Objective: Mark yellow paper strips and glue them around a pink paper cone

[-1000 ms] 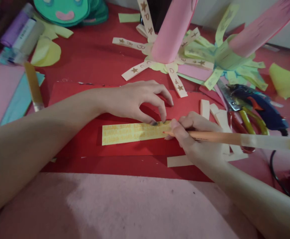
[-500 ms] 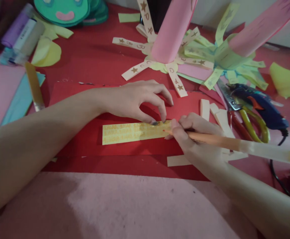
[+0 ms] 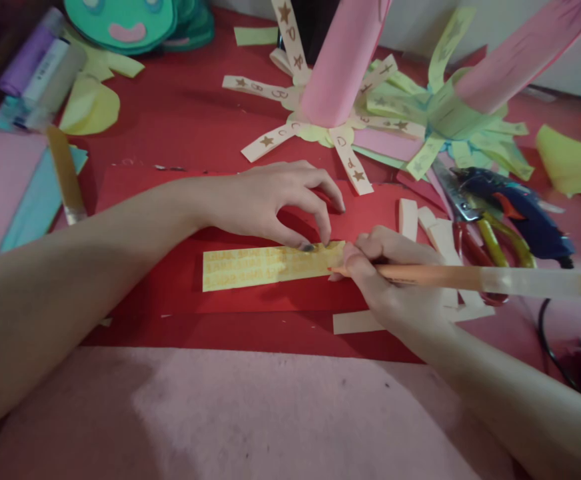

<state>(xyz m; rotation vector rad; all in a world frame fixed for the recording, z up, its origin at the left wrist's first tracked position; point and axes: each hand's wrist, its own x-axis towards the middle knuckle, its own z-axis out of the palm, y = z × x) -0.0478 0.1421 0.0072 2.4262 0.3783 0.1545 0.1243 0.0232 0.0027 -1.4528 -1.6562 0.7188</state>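
Observation:
A yellow paper strip [image 3: 250, 268] with rows of orange writing lies on a red sheet [image 3: 170, 293]. My left hand [image 3: 280, 200] rests above it with fingers apart and curved, the thumb and a fingertip touching the strip's upper edge. At the strip's right end, my right hand [image 3: 395, 280] is closed round an orange pen [image 3: 430, 275], whose tip is at the strip's lower right part. Pale paper strips [image 3: 443, 243] lie beside and partly under my right hand.
Behind stand pink paper tubes [image 3: 343, 63] on flower-like bases with lettered strips. Scissors [image 3: 495, 243] and a blue glue gun [image 3: 518, 210] with a cable lie at the right. Markers [image 3: 45, 73] and a brown-orange stick [image 3: 64, 170] are at the left.
The pen's rear end has swung slightly upward, and its tip has moved a little down towards the strip's lower edge. My left hand holds its place on the strip.

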